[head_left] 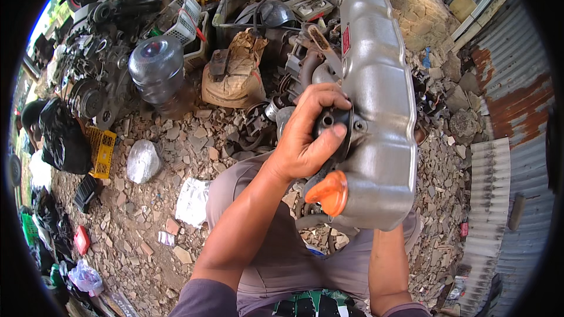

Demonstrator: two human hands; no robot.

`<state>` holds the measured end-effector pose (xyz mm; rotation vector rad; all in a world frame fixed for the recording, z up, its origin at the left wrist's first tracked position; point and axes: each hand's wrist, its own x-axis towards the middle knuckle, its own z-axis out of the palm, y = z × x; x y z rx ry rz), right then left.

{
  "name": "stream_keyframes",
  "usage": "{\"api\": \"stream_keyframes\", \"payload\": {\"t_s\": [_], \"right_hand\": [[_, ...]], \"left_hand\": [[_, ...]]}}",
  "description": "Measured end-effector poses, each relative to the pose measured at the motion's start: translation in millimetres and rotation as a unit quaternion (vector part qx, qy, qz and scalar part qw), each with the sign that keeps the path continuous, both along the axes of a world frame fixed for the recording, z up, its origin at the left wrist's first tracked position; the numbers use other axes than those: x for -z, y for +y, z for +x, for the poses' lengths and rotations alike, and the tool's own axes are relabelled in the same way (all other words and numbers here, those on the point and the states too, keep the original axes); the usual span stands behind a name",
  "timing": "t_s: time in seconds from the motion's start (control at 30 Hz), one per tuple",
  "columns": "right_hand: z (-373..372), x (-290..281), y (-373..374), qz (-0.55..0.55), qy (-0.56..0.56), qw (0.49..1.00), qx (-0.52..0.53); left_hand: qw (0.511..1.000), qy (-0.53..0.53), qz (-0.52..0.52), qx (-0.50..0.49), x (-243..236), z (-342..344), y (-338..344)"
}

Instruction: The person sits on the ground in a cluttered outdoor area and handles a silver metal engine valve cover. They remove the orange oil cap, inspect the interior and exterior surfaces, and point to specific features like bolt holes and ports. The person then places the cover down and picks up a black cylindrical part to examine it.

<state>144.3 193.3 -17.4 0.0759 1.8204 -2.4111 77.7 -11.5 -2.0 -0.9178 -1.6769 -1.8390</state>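
A long silver metal engine valve cover (376, 141) stands lengthwise before me, with a red label on its upper left side and an orange cap (330, 195) near its lower end. My left hand (314, 132) grips a black fitting (329, 147) on the cover's left side, fingers curled over it and thumb across it. My right forearm (388, 264) reaches up to the underside of the cover's lower end; that hand and its fingers are hidden behind the metal.
Rusty metal parts, crates and a sack (234, 85) lie piled ahead. A large plastic water jug (155, 67) and a yellow crate (103, 152) are at the left, with black bags. Broken tile rubble covers the ground (147, 217). Corrugated sheeting (511, 100) lines the right side.
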Motion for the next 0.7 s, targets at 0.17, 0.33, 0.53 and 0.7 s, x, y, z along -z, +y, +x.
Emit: {"api": "stream_keyframes", "payload": {"t_s": [0.17,0.33,0.53,0.7], "right_hand": [[8.9,7.3,0.7,0.010,0.002,1.000,0.005],[12.3,8.9,2.7,0.019,0.007,1.000,0.013],[20.8,9.1,1.8,0.023,0.011,0.999,0.024],[22.2,11.2,-4.5,0.029,0.024,0.998,0.043]], "left_hand": [[0.990,-0.140,0.020,0.020,-12.7,14.9,8.9],[0.993,-0.120,0.005,-0.020,-6.5,15.0,25.0],[0.997,-0.038,0.032,-0.057,1.1,14.1,24.2],[0.997,0.054,0.007,-0.051,5.4,13.0,15.8]]}}
